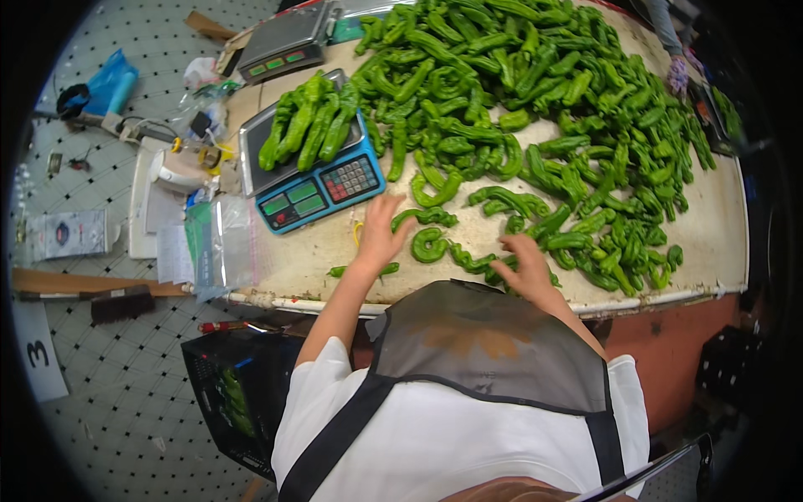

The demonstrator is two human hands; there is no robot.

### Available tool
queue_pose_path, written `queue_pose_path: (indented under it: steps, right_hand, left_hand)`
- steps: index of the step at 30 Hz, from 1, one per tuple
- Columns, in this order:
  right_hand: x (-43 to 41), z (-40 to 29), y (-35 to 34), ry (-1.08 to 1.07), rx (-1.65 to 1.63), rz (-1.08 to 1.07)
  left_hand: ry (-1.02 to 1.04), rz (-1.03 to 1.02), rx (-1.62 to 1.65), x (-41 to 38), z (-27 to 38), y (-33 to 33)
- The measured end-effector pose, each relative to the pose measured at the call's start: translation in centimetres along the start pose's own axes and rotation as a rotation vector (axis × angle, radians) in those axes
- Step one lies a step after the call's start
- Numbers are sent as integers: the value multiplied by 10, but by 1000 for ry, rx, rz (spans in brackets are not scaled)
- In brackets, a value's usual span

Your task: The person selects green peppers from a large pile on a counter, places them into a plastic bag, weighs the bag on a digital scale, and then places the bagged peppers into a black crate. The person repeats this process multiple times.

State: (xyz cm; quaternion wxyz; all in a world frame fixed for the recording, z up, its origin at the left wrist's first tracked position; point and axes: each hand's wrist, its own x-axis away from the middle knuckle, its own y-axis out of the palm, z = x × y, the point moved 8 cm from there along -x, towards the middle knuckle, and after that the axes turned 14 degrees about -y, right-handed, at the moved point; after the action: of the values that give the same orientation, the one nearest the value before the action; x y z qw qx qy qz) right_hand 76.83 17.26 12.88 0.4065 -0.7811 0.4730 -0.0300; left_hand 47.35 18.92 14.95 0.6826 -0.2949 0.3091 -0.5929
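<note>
My left hand (pixel 380 231) hovers at the lower corner of a blue digital scale (pixel 292 219), thumb and fingers apart. Beside its thumb lies a wrinkled green pepper (pixel 433 217); I cannot tell whether they touch. A bundle of long green peppers (pixel 307 125) rests on the scale's metal pan. To the right, my right hand (pixel 526 267) is open over the near edge of the large pepper heap (pixel 489 69), fingers spread, nothing visibly gripped. Between my hands are a curled pepper (pixel 429 245) and a thin twisted pepper (pixel 472 260).
A second scale (pixel 285 44) stands farther back. Plastic bags (pixel 229 245) and a white device (pixel 179 169) lie at the table's left. Another person's gloved hand (pixel 677 76) is at far right. Below the table edge is a black crate (pixel 232 389) containing peppers.
</note>
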Motion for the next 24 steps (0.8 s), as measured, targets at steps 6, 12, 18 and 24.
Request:
queue_pose_path:
  steps: [6,12,18,24]
  right_hand:
    - [2,-32,70,-339,318,-446]
    - [33,-14,56,-226,682,-491]
    - [62,19,15,-235,826,-380]
    - [87,62,-57,-291,968,-243]
  left_hand:
    - [-24,-385,-572,40,29,68]
    - [164,-447,-759,17,55,89]
    - [470,-450,-496,5,93,139]
    - [429,-369,-286,1,182,224]
